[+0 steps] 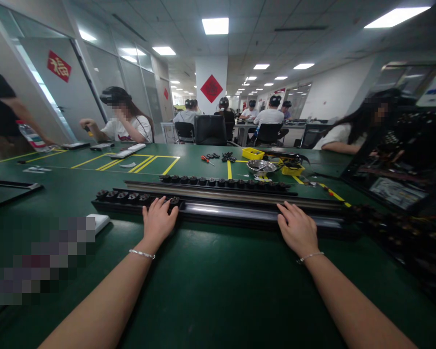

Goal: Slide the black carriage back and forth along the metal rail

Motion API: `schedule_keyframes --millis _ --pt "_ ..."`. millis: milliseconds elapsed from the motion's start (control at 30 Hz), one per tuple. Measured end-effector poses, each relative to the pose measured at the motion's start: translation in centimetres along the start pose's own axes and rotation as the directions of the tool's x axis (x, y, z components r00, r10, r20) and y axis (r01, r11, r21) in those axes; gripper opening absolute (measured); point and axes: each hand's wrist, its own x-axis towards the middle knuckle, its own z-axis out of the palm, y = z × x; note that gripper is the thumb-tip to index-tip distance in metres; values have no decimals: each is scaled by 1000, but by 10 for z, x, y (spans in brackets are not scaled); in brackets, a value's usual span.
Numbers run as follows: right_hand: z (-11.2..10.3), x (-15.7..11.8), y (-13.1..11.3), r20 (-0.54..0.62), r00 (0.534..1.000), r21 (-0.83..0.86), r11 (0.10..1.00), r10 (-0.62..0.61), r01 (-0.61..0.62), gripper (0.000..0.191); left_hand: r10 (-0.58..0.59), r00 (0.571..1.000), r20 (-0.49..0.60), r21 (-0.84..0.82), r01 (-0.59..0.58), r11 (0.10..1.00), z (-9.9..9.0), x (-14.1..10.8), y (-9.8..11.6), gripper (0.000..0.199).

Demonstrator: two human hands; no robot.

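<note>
Left hand [159, 220] and right hand [298, 229] are both spread loosely, palms down, their fingertips at the front dark rail [225, 212] as though resting on it; neither looks closed around anything, though how firmly they press I cannot tell. That rail lies just ahead of both hands, its long axis running from left to right across the green table [210, 286], roughly along the table's far edge. Each hand is nearer its own end of the rail, with a long glossy stretch between them.

Several black knobs [122, 195] stand in a row at the rail's left end, so the left hand is much the nearer to them; one more knob [175, 200] sits right beside its fingers. Behind, and about parallel, are another rail [218, 193] and a longer row of black parts [221, 182].

Toward the table's far edge lie a screwdriver [206, 159], a metal bowl [248, 167] and a yellow tray [247, 155]. Heaped dark parts [403, 237] fill the table's right side, too dim to make out singly.
</note>
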Motion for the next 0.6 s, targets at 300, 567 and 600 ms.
schedule_keyframes --millis 300,567,600 --pt "-1 -1 -1 -4 1000 -6 1000 -1 1 45 28 1000 -7 -24 -29 999 0 -3 3 46" --pt "-1 0 -1 4 1000 -16 1000 1 -1 45 33 999 15 -8 -33 999 -2 -4 5 48" --pt "-2 0 -1 4 1000 -17 1000 1 -1 45 37 999 18 -5 -37 999 -2 -4 5 48"
